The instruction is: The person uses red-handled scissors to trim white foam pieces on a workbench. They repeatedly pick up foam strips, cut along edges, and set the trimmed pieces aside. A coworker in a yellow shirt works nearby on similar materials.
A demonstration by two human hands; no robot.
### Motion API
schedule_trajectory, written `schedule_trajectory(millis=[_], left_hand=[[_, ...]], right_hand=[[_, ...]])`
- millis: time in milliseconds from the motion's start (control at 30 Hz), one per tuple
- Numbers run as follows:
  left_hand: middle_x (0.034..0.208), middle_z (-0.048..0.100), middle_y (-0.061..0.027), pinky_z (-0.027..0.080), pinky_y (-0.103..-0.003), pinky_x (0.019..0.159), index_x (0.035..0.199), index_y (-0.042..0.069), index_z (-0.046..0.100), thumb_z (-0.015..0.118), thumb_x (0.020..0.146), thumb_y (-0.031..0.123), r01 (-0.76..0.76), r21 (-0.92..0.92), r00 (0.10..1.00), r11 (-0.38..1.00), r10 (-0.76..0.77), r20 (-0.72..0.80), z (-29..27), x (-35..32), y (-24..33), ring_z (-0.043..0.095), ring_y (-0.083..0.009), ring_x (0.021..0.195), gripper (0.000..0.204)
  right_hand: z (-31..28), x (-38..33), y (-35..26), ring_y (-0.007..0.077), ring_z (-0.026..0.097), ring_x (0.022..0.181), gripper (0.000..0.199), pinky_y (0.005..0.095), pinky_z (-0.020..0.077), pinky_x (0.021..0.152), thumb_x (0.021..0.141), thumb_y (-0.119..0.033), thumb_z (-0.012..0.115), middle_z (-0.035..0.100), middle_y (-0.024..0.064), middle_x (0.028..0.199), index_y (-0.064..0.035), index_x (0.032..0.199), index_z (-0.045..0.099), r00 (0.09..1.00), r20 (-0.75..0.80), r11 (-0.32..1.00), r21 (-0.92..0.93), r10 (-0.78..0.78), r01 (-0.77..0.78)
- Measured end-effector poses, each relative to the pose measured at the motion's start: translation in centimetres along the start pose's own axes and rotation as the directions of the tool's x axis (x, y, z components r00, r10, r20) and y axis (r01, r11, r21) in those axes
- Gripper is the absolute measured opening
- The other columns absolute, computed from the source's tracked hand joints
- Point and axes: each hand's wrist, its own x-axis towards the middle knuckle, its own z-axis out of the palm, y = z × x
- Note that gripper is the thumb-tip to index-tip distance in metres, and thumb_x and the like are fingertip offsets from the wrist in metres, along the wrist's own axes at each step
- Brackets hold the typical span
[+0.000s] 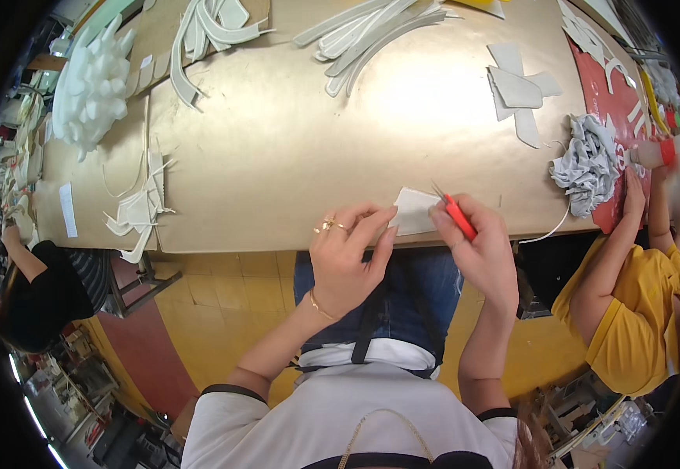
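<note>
A small white flat piece (415, 211), like cut leather or fabric with a stitched edge, is at the table's near edge in front of me. My left hand (348, 248) pinches its left side between thumb and index finger. My right hand (476, 242) is closed around red-handled thread snips (460, 217), their dark points up and to the left, just above the piece. Some right fingertips are hidden behind the handle, beside the piece's right edge.
Stitched strips (379, 39) lie at the back; white offcuts (140, 207) lie left. A stack of grey-white pieces (518, 90) and a crumpled grey bundle (586, 164) are at right. Foamy white pieces (94, 86) pile up far left. A person in yellow (637, 313) works at right.
</note>
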Motion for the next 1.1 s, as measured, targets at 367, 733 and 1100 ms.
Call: schedule_trajectory(millis=[367, 733, 1100], left_hand=[[0.100, 0.059, -0.0034, 0.044, -0.036, 0.075, 0.114, 0.011, 0.069, 0.074, 0.082, 0.017, -0.098, 0.184, 0.976, 0.978, 0.058, 0.209, 0.8, 0.7, -1.4, 0.056, -0.0214, 0.085, 0.033], [0.102, 0.057, -0.0034, 0.044, -0.035, 0.075, 0.117, 0.011, 0.068, 0.075, 0.081, 0.018, -0.110, 0.221, 0.966, 0.969, 0.053, 0.252, 0.7, 0.8, -1.3, 0.056, -0.0207, 0.086, 0.038], [0.104, 0.056, -0.0033, 0.045, -0.035, 0.076, 0.124, 0.011, 0.066, 0.074, 0.082, 0.019, -0.118, 0.257, 0.952, 0.959, 0.036, 0.304, 0.4, 1.3, -1.0, 0.056, -0.0200, 0.087, 0.044]], right_hand=[[1.2, 2.8, -0.4, 0.0090, 0.037, 0.060, 0.023, 0.0276, 0.0338, 0.055, 0.094, -0.018, 0.068, 0.043, 0.0000, 0.063, 0.0036, 0.087, 0.064, 0.989, 0.009, 0.985, -0.087, 0.148, -0.147], [2.4, 2.3, -0.9, 0.0232, 0.052, 0.052, 0.018, 0.0336, 0.0418, 0.055, 0.090, -0.018, 0.068, 0.055, 0.0134, 0.060, -0.0001, 0.091, 0.069, 0.985, -0.141, 0.969, -0.210, 0.098, -0.127], [2.6, 2.5, -1.3, 0.0298, 0.056, 0.054, 0.015, 0.0373, 0.0436, 0.056, 0.089, -0.017, 0.067, 0.057, 0.0143, 0.061, -0.0022, 0.090, 0.069, 0.982, -0.159, 0.954, -0.266, 0.097, -0.137]])
